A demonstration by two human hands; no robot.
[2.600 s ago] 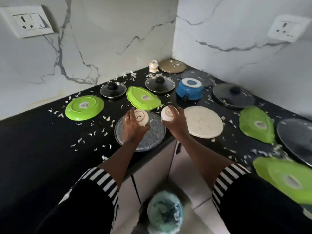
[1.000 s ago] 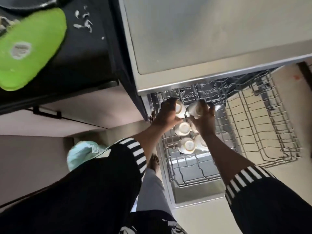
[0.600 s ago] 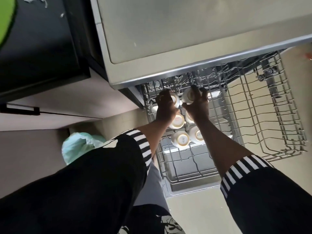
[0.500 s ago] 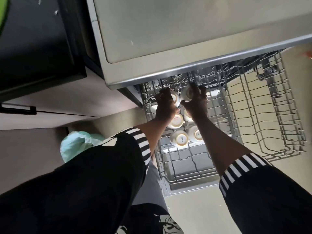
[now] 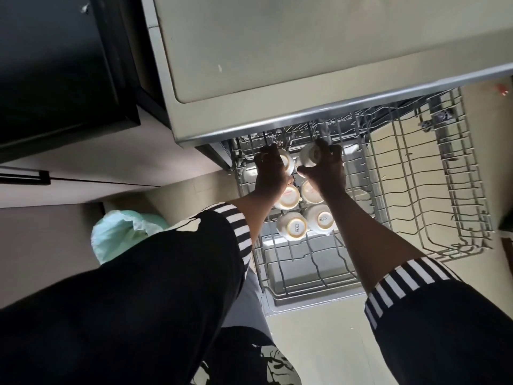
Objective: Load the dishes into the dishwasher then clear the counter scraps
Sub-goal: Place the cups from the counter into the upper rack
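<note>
The dishwasher's wire rack is pulled out below the counter. My left hand grips a white cup at the rack's far left, bottom up. My right hand grips a second white cup beside it, tilted on its side. Several white cups stand upside down in the rack just nearer to me, among them one on the left and one on the right. The back of the rack is hidden under the dishwasher's top panel.
The black counter runs along the upper left with a few white scraps on it. A pale green bag lies on the floor to the left of the rack. The rack's right half holds bare tines. Beige floor lies in front.
I turned from the counter, carrying a cup in each hand, to the open dishwasher. Over the last second both hands have moved the cups deeper toward the back of the rack.
</note>
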